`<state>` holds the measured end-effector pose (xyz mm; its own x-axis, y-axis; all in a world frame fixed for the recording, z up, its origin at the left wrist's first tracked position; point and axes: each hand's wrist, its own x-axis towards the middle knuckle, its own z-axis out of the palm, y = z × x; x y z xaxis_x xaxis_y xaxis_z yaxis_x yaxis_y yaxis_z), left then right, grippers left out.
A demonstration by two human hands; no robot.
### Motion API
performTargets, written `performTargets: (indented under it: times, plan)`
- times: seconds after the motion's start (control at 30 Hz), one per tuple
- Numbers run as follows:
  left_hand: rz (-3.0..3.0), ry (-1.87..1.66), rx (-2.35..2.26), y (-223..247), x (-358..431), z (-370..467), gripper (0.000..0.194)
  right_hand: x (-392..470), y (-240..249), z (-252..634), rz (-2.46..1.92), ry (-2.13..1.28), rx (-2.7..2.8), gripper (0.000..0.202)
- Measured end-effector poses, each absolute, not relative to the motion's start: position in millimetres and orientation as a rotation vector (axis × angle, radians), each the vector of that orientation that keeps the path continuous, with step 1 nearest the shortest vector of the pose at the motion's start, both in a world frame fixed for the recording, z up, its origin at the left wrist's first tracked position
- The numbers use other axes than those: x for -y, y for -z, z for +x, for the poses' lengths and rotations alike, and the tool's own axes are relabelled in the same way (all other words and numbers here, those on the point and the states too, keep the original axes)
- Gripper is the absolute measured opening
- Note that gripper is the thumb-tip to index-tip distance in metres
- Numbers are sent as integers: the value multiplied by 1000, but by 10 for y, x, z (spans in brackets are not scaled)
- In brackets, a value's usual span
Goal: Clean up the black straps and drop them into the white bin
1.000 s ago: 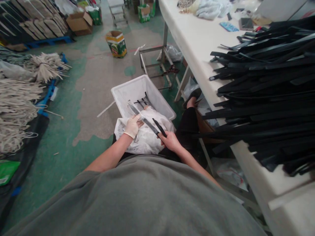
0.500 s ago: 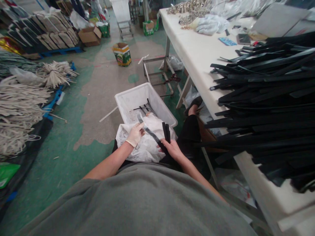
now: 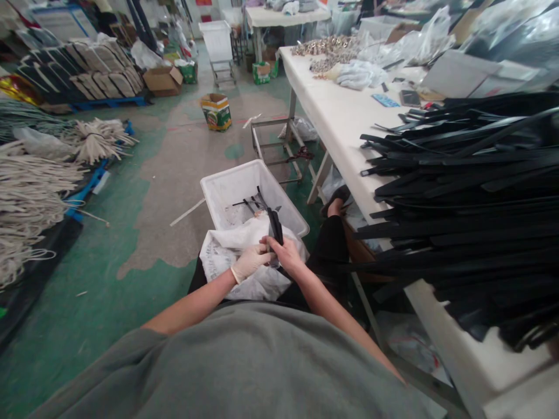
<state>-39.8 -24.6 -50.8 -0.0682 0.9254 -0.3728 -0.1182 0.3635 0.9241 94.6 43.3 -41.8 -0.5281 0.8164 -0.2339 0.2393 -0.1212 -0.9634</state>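
Note:
Over my lap, my right hand is closed around a small bunch of black strips that points up and away from me. My left hand, in a pale glove, meets it from the left, its fingers pinched at a strip low in the bunch. The fingertips partly hide what lies between the two hands. Beneath them a white cloth or sack is spread across my lap and over the near rim of a white plastic bin. A few black strips lie in the bin.
To my right, a white-topped table bears a large pile of long black strips, white gloves and metal pieces. A metal frame stands beyond the bin. Bundled beige cords lie left; a carton stands ahead.
My hands have come together; the left moved right toward the bunch. The long strip stretched between them is now gathered at the bunch, which is more upright. The camera view has tilted up slightly.

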Motion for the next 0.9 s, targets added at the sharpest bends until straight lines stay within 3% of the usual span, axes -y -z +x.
performTargets:
  times: [0.13,0.27,0.5,0.6,0.9]
  plan:
    - [761,-1015,-1387,450,228,-495,47,-382,263,931,-1124,-1539,1812,30]
    - [734,-1246,-1574,318,125,-669,48,-404,81,1015,-1192,-1342,2030,29]
    - [336,-1415,-1067,-47,-250,-745,27,-325,54,999,-1118,-1549,2217,25]
    - [255,-1424,-1079,-88,-319,-791,18,-336,94,1021,-1099,-1617,2140,27]
    - [196,-1589,-1274,-52,-434,-1140,16,-327,204,994,-1041,-1774,2094,31]
